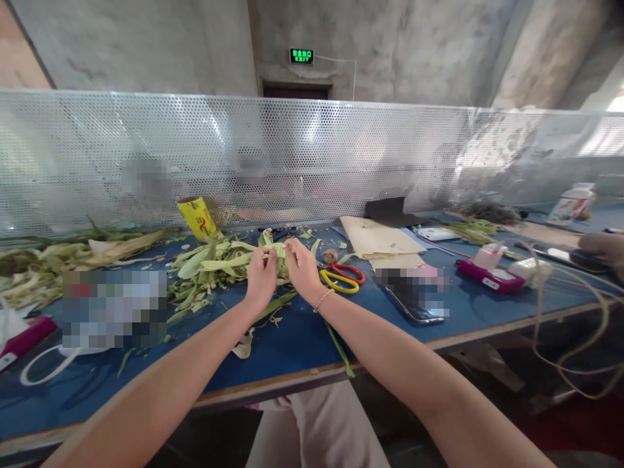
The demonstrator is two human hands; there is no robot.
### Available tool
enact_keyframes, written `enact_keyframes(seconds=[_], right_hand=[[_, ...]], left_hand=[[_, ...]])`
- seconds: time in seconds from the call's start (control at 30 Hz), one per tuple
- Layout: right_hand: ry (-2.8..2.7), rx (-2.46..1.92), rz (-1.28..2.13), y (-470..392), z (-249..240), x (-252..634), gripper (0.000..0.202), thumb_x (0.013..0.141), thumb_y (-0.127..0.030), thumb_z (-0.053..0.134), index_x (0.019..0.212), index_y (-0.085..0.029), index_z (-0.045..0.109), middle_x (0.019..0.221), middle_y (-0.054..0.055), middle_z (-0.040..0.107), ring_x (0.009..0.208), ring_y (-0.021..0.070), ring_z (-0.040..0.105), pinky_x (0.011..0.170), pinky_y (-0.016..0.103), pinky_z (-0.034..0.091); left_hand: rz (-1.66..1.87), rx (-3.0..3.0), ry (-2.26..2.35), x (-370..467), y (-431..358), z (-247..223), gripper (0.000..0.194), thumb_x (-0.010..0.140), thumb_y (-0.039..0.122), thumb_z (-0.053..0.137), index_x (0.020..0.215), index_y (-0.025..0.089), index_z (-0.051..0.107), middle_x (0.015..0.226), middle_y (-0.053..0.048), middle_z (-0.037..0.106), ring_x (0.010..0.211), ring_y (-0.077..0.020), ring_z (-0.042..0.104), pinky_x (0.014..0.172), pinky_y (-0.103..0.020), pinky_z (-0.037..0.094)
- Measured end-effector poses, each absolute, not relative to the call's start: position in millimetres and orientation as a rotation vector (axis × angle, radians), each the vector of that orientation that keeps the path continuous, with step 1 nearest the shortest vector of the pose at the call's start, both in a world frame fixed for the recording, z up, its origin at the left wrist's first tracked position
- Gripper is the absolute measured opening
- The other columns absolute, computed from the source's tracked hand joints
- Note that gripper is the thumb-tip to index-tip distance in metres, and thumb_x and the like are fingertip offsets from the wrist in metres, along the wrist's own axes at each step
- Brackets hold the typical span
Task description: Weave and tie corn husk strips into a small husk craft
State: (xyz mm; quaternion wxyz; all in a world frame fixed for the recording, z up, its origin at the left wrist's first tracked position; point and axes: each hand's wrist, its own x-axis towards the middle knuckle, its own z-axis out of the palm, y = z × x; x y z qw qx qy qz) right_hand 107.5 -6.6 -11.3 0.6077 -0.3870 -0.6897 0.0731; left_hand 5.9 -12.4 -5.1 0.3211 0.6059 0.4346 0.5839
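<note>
My left hand [262,279] and my right hand [302,273] are close together above the blue table. Both have their fingers pinched on a pale green strip of corn husk [280,249], which spans the small gap between them. Behind and left of my hands lies a loose heap of similar husk strips [214,266]. Just right of my right hand are scissors with one red and one yellow handle [341,279]; their blades are hidden. A small brown ball of twine [330,256] sits behind the handles.
A yellow tube [197,218] stands behind the heap, before a perforated metal screen [361,149]. More husks [97,253] lie left. At right are brown paper [380,237], a black phone [414,299] and a magenta power strip [490,276] with trailing cords. Another person's hand [604,247] shows far right.
</note>
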Motion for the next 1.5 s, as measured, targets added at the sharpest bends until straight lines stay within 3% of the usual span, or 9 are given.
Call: enact_keyframes(seconds=[0.27, 0.47, 0.63, 0.8, 0.9, 0.97, 1.07, 1.33, 1.5], right_hand=[[-1.489, -0.859, 0.217, -8.3, -5.5, 111.0, 0.026, 0.086, -0.032, 0.029, 0.079, -0.02, 0.051, 0.079, 0.003, 0.056, 0.076, 0.0132, 0.051, 0.072, 0.024, 0.039], [-1.388, -0.823, 0.336, -5.3, -3.9, 118.0, 0.026, 0.085, -0.034, 0.033, 0.083, -0.02, 0.055, 0.078, 0.001, 0.058, 0.066, 0.0117, 0.054, 0.066, 0.024, 0.041], [-1.365, -0.793, 0.352, -3.0, -2.3, 124.1, 0.029, 0.084, -0.036, 0.033, 0.089, -0.021, 0.057, 0.079, 0.002, 0.06, 0.066, 0.0116, 0.053, 0.064, 0.024, 0.041], [-1.375, -0.78, 0.753, 8.4, -6.3, 130.2, 0.033, 0.076, -0.045, 0.043, 0.098, -0.021, 0.044, 0.061, -0.004, 0.054, 0.044, 0.0079, 0.038, 0.045, 0.021, 0.034], [-1.431, -0.817, 1.011, 13.5, -8.9, 131.0, 0.035, 0.073, -0.053, 0.043, 0.086, -0.02, 0.043, 0.059, -0.004, 0.051, 0.04, 0.0061, 0.032, 0.041, 0.02, 0.031], [-1.558, -0.867, 0.922, 13.1, -8.9, 130.9, 0.033, 0.073, -0.052, 0.043, 0.072, -0.019, 0.044, 0.058, -0.004, 0.048, 0.044, 0.0062, 0.035, 0.044, 0.021, 0.031], [-1.675, -0.975, 0.486, 9.0, -7.5, 130.4, 0.027, 0.077, -0.042, 0.043, 0.063, -0.019, 0.042, 0.054, -0.004, 0.043, 0.049, 0.008, 0.037, 0.05, 0.022, 0.03], [-1.96, -0.901, 0.157, 0.6, -6.4, 129.6, 0.019, 0.084, -0.028, 0.035, 0.086, -0.019, 0.051, 0.075, 0.002, 0.056, 0.067, 0.0126, 0.052, 0.062, 0.022, 0.036], [-2.026, -0.93, 0.029, 0.3, -6.9, 130.2, 0.02, 0.086, -0.025, 0.033, 0.085, -0.019, 0.053, 0.076, 0.003, 0.058, 0.065, 0.0121, 0.052, 0.062, 0.022, 0.036]], left_hand=[[1.823, 1.811, 1.339, -0.6, -13.5, 5.2, 0.023, 0.079, 0.041, 0.044, 0.068, 0.02, 0.04, 0.055, 0.004, 0.034, 0.051, -0.0105, 0.032, 0.053, -0.026, 0.025], [1.851, 1.745, 1.403, -9.4, -5.7, 4.9, 0.028, 0.08, 0.047, 0.036, 0.072, 0.021, 0.035, 0.049, 0.006, 0.026, 0.042, -0.0095, 0.027, 0.048, -0.026, 0.021], [1.846, 1.743, 1.326, -9.5, -2.8, -1.0, 0.027, 0.081, 0.048, 0.035, 0.074, 0.021, 0.033, 0.052, 0.006, 0.029, 0.043, -0.0083, 0.03, 0.046, -0.024, 0.024], [1.711, 1.591, 1.213, -3.9, -8.3, -4.2, 0.028, 0.08, 0.05, 0.034, 0.077, 0.023, 0.03, 0.055, 0.006, 0.036, 0.038, -0.007, 0.035, 0.041, -0.023, 0.028], [1.712, 1.569, 1.159, -2.6, -10.3, -3.5, 0.028, 0.079, 0.05, 0.036, 0.077, 0.022, 0.03, 0.056, 0.006, 0.04, 0.036, -0.0071, 0.04, 0.039, -0.022, 0.032], [1.714, 1.55, 1.099, -2.0, -9.5, -2.9, 0.028, 0.077, 0.049, 0.041, 0.076, 0.022, 0.032, 0.055, 0.006, 0.041, 0.037, -0.0072, 0.043, 0.04, -0.022, 0.035], [1.597, 1.421, 0.994, 0.0, -7.4, -0.7, 0.026, 0.073, 0.043, 0.051, 0.071, 0.02, 0.038, 0.05, 0.006, 0.044, 0.041, -0.0084, 0.048, 0.045, -0.023, 0.039], [1.162, 1.152, 0.818, -0.8, -10.3, 17.4, 0.016, 0.068, 0.03, 0.055, 0.072, 0.015, 0.052, 0.053, 0.001, 0.055, 0.045, -0.0092, 0.051, 0.051, -0.024, 0.045], [1.243, 1.379, 0.915, -5.0, -3.6, 18.2, 0.012, 0.062, 0.026, 0.058, 0.062, 0.014, 0.053, 0.052, 0.002, 0.053, 0.049, -0.0091, 0.05, 0.053, -0.023, 0.042]])
